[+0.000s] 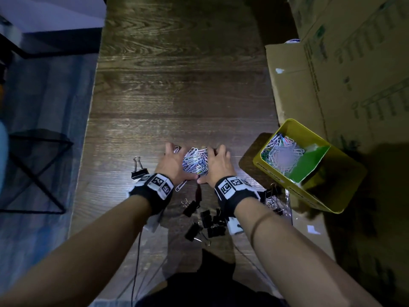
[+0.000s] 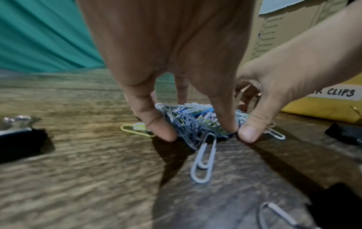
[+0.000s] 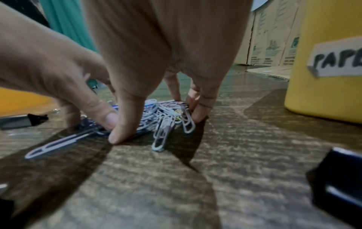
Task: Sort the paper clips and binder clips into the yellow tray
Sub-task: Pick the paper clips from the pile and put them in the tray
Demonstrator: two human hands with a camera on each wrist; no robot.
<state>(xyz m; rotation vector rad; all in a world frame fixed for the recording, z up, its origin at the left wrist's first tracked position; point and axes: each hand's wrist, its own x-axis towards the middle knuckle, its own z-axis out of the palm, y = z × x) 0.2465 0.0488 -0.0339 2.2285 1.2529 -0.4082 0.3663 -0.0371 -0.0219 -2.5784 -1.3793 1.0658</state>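
On the table [image 1: 177, 85], near its front edge, the left hand [image 1: 171, 165] and the right hand [image 1: 218, 166] stand on both sides of a pile of paper clips [image 1: 195, 161], fingers curled down around it, thumbs touching at the near side; the yellow tray [image 1: 332, 196] hangs over the right edge, tilted, with paper clips inside; black binder clips [image 1: 208, 220] lie between the wrists, one more [image 1: 139, 170] toward the left edge; the far half of the table is open wood; cardboard boxes [image 1: 343, 74] stand at the right.
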